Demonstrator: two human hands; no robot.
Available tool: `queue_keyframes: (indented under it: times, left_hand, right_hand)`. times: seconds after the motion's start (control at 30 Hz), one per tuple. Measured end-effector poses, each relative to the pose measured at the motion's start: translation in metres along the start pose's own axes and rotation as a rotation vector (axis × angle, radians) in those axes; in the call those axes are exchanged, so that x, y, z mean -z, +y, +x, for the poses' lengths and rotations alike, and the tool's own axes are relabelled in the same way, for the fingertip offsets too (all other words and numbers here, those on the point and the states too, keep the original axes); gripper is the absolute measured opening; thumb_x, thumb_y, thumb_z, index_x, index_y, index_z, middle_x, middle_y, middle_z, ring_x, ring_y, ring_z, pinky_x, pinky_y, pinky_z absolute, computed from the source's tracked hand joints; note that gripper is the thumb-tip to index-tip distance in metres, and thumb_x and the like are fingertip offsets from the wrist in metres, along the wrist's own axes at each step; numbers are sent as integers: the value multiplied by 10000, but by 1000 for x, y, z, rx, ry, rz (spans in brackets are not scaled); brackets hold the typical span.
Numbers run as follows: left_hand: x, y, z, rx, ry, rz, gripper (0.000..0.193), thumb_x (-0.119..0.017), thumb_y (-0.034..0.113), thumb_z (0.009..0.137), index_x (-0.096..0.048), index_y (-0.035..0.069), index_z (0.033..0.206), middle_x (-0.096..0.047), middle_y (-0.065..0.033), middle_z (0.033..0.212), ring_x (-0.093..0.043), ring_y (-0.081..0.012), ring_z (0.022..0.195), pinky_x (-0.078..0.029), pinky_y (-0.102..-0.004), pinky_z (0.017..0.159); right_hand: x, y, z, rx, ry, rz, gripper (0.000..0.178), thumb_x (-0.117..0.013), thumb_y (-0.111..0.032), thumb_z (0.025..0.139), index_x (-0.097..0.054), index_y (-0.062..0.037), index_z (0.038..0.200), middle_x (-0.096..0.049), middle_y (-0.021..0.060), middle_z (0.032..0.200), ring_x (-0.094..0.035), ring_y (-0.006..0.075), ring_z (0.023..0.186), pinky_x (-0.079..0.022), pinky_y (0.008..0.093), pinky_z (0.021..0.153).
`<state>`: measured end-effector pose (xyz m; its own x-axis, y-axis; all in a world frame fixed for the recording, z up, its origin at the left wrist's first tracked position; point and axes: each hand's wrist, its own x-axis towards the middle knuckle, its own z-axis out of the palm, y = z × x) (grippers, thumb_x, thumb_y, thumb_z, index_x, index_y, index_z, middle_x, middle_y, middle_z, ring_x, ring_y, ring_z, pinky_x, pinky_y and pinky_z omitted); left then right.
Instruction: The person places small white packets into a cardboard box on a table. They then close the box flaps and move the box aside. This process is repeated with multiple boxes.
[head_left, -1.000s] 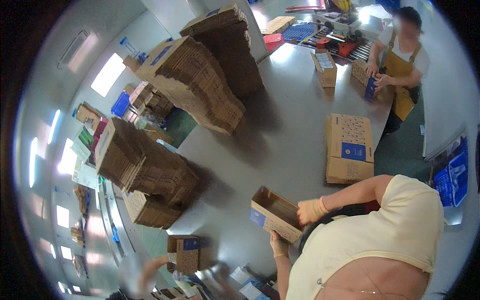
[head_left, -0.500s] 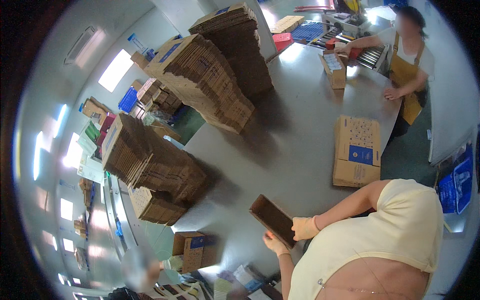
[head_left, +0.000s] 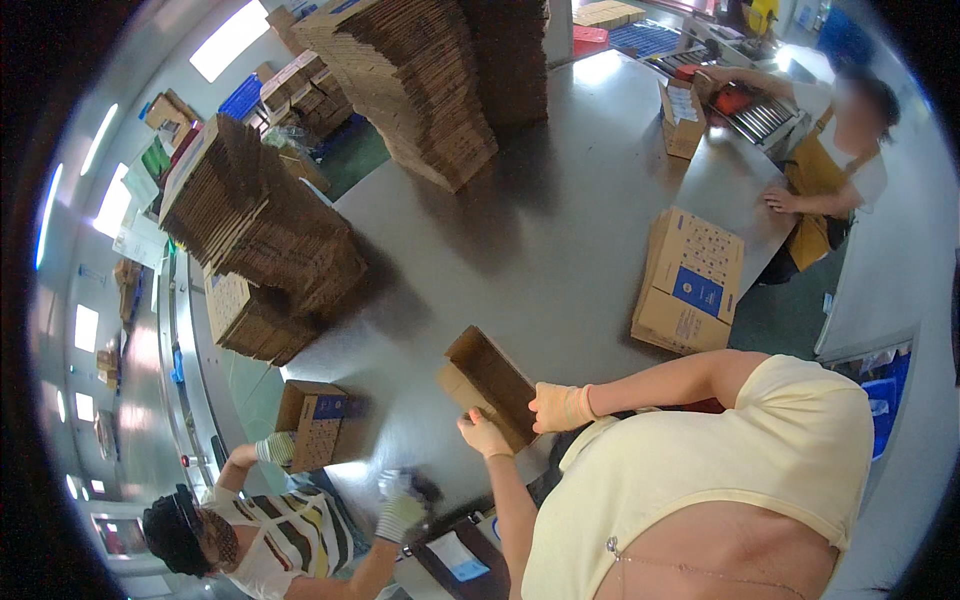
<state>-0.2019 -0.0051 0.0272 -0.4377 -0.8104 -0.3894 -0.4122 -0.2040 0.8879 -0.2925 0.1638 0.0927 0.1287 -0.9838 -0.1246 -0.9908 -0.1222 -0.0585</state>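
Note:
An open cardboard box (head_left: 512, 392), long and narrow with brown walls, is tilted above the metal table's near edge. My left hand (head_left: 485, 434) grips its near left wall, fingers bent against the cardboard. At the box's right end, my right hand (head_left: 562, 407), in a pale orange glove with a striped cuff, is closed on the edge. The underside of the box is hidden. To the right lies a stack of flattened cartons (head_left: 690, 275) with a blue printed panel on top.
Tall stacks of folded cartons (head_left: 400, 90) and a lower leaning stack (head_left: 260, 235) stand on the metal table (head_left: 560, 260). At lower left, a co-worker in striped gloves holds an open carton (head_left: 318, 428). Across the table, another person touches a filled box (head_left: 682, 120) beside a roller conveyor (head_left: 765, 120).
The box has turned and its inside shows more, while both my hands still hold it. My view has shifted. The co-worker at lower left has leaned into view, one gloved hand over the table edge.

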Motion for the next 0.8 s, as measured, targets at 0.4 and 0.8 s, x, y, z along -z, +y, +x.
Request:
queue_keyframes:
  times: [0.4, 0.8]
  left_hand:
    - [-21, -6, 7, -18, -578, -423, 837, -478, -20, 755, -129, 99, 1507, -308, -135, 1460, -364, -304, 1292, -321, -387, 1076]
    - [93, -81, -93, -551, 65, 721, 344, -558, 165, 854, -551, 13, 1163, -576, -159, 1190, -529, -320, 1128, -388, -451, 991]
  right_hand:
    - [16, 13, -5, 1, -91, 23, 55, -600, -241, 789, -623, -192, 778, -586, -54, 665, -594, 160, 820, -422, 372, 630]
    - [19, 3, -2, -133, -322, 22, 151, -556, -262, 893, -634, -163, 976, -638, -21, 796, -605, 160, 872, -435, 333, 667]
